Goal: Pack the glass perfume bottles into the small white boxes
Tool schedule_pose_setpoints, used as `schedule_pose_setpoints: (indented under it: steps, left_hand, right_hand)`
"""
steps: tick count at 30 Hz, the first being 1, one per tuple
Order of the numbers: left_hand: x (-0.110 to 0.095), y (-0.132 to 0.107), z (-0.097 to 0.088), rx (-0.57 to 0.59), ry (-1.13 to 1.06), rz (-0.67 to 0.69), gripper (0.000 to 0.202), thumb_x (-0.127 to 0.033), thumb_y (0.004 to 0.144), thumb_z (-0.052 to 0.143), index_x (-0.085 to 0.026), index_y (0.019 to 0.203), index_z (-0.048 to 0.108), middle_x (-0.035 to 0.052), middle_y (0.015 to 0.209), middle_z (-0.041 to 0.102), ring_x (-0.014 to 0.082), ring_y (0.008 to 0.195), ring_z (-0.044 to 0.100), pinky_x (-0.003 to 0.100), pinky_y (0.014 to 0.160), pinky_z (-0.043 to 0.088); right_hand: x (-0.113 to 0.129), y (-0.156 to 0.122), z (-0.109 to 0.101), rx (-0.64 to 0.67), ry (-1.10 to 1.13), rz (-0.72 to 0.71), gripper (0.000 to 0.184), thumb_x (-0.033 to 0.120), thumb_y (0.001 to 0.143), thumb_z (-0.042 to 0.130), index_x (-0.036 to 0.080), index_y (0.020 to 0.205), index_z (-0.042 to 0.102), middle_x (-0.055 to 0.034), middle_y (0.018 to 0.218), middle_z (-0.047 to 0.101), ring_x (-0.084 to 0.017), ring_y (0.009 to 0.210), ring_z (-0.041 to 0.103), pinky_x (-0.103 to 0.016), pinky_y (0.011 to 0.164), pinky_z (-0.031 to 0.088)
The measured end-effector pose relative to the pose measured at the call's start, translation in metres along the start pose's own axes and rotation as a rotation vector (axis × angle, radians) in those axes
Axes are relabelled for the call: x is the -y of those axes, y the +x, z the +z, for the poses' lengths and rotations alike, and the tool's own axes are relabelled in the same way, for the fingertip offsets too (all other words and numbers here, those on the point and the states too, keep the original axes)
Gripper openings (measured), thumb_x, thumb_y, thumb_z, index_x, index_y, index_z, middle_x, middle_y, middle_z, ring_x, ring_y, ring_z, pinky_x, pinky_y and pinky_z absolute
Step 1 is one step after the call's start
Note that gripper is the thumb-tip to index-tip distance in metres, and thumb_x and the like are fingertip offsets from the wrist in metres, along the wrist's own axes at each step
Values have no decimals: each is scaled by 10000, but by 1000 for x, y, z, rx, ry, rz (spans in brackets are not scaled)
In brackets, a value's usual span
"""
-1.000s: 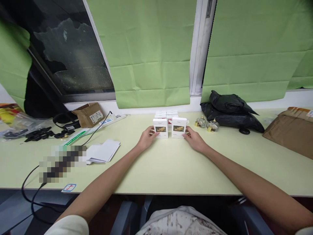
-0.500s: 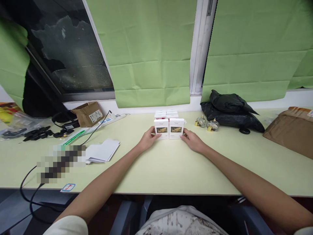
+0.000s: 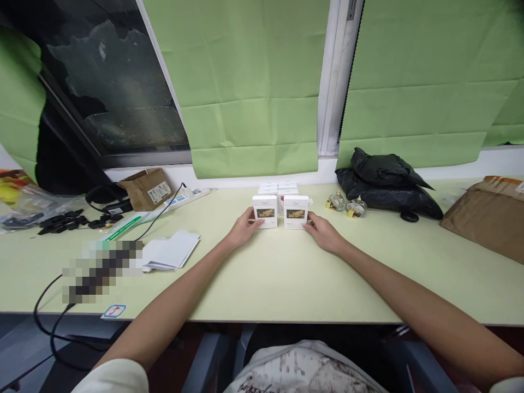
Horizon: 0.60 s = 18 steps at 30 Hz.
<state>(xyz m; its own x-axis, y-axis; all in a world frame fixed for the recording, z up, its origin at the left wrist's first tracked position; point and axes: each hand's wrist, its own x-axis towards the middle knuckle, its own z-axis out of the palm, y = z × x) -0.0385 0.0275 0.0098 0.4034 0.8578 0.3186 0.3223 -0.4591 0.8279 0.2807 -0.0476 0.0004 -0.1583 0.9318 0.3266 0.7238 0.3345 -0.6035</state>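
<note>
Two small white boxes with a yellow picture stand upright side by side on the pale green table (image 3: 286, 273). My left hand (image 3: 242, 228) grips the left white box (image 3: 264, 210) at its left side. My right hand (image 3: 323, 231) grips the right white box (image 3: 295, 212) at its right side. A narrow gap separates the two boxes. Behind them lie several more white boxes (image 3: 279, 189) in a stack.
Two small glass bottles with gold caps (image 3: 346, 205) and a black plastic bag (image 3: 385, 183) sit to the right, a brown parcel (image 3: 487, 215) far right. To the left are white papers (image 3: 170, 251), a power strip (image 3: 184, 198), cables and a small cardboard box (image 3: 148, 188).
The two boxes were pushed together half a second ago and now stand slightly apart and a little farther from me. Both hands stayed on them.
</note>
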Motion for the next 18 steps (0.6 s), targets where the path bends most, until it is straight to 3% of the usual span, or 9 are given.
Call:
schedule_pose_setpoints:
  steps: [8,18]
  left_hand:
    - [8,3,-15,8,-52,-77,539,-523,904,710,-211,1281,482,135,1401,605,286,1264,606,481,1063,524]
    - [4,-1,-12,3,-53,-121,608,-384,852,779,-210,1324,438,132,1336,588,255,1125,661,486,1007,566]
  right_hand:
    - [-3,1,1,-23,-23,46,296,264,1056,464,179,1319,571,-137,1222,718,-255,1042,666,-344,907,494]
    - [-2,0,-2,-4,-39,47,311,294,1040,494,168,1296,617,-119,1121,736,-234,929,670,-324,840,503]
